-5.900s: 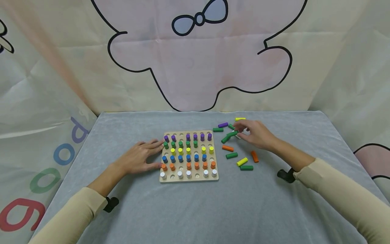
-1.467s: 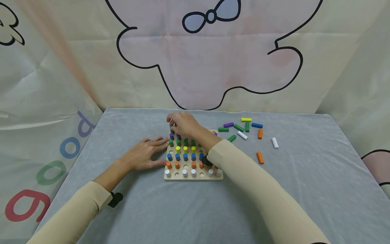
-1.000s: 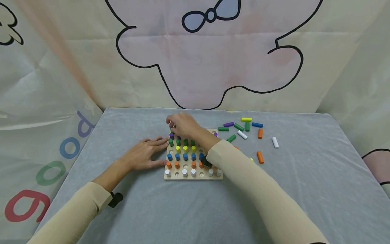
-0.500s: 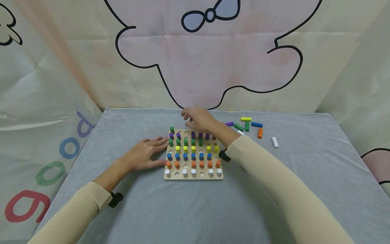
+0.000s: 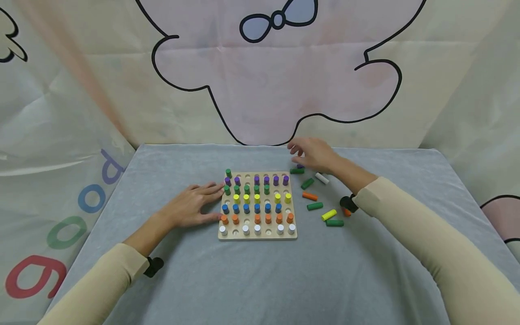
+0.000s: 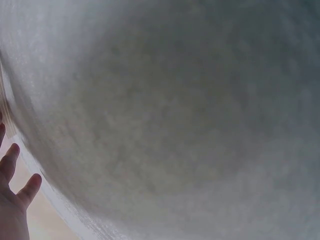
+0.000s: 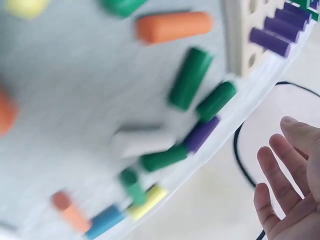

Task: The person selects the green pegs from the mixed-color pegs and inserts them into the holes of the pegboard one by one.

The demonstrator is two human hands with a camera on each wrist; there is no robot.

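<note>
A pale wooden pegboard [image 5: 268,237] lies on the table, with upright pegs in rows by colour and some holes bare. My left hand [image 5: 188,206] rests against the board's left edge, fingers spread; the left wrist view catches only part of the hand [image 6: 12,200]. One green peg [image 5: 229,173] stands alone at the back left corner. My right hand [image 5: 316,155] hovers over the loose pegs behind the board's right side. Its fingers are relaxed with nothing between them, as the right wrist view of the hand [image 7: 295,185] shows. It hides some pegs from the head view.
Right of the board lie loose pegs, among them a white peg [image 5: 322,178], an orange peg [image 5: 310,196], a yellow peg [image 5: 329,215] and a green peg [image 5: 335,223]. In the right wrist view a blue peg [image 7: 105,221] lies near the table's far edge. A printed curtain hangs behind.
Earlier my right hand picked a green peg from the loose ones and set it in the back left corner. It has let go and moved back right. My left hand stays at the board.
</note>
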